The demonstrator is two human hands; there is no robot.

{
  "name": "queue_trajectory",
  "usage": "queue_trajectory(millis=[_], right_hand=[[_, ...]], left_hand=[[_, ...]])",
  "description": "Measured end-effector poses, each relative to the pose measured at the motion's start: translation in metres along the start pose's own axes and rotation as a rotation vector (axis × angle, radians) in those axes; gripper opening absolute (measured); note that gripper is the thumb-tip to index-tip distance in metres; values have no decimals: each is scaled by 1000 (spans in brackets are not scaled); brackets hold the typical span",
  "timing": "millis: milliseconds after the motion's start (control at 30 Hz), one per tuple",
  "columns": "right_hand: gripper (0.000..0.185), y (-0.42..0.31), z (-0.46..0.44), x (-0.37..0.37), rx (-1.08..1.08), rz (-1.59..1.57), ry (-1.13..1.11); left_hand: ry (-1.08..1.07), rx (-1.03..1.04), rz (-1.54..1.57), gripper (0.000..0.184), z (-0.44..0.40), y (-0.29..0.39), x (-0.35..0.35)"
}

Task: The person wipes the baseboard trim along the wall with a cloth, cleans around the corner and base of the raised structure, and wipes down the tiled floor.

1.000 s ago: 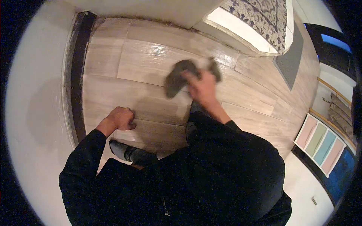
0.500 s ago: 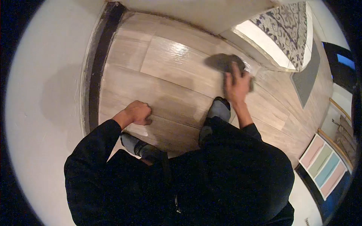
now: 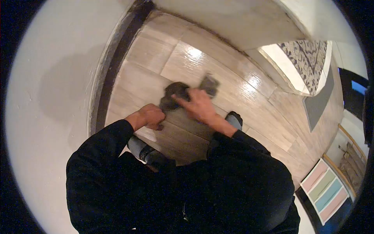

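Note:
A dark grey cloth (image 3: 174,94) lies bunched on the wood-look floor (image 3: 167,43) in front of me, slightly blurred. My right hand (image 3: 201,106) grips it, fingers pointing left, and one loose end of the cloth sticks out beyond the knuckles. Just left of the cloth, my left hand (image 3: 150,116) is closed in a fist low over the floor, with nothing visible in it. The fist and the near edge of the cloth look very close; whether they touch I cannot tell.
A white wall (image 3: 50,117) with a dark baseboard (image 3: 117,54) runs along the left. At right are a patterned mat (image 3: 306,58) on a raised step, a grey mat (image 3: 317,103) and a white drawer unit (image 3: 325,191) with coloured fronts. My socked feet (image 3: 235,119) are close by.
My right hand has swept the cloth left across the floor, from beside the step to near my left fist. The left fist stays nearly in place. The view has shifted slightly.

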State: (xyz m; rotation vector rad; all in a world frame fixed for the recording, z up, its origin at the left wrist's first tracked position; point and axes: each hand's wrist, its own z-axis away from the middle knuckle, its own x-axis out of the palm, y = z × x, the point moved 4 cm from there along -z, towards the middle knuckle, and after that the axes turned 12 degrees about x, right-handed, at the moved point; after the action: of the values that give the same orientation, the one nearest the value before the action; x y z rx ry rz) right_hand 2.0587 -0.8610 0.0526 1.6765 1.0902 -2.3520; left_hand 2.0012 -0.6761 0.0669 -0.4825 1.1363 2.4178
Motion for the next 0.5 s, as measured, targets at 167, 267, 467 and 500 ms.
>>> queue_trajectory(millis=[167,267,467,500], right_hand=[[64,40,-26,-66,143,214,251],[60,43,-78,-73,159,210,260],[57,1,-177,-55,92,205,281],[56,-10,-187,-51,71,192,252]], left_hand=[[36,16,10,36,-6,-6,7],[42,15,56,35,-5,-6,6],[87,38,70,34,-4,-9,7],[101,30,65,34,-7,-11,12]])
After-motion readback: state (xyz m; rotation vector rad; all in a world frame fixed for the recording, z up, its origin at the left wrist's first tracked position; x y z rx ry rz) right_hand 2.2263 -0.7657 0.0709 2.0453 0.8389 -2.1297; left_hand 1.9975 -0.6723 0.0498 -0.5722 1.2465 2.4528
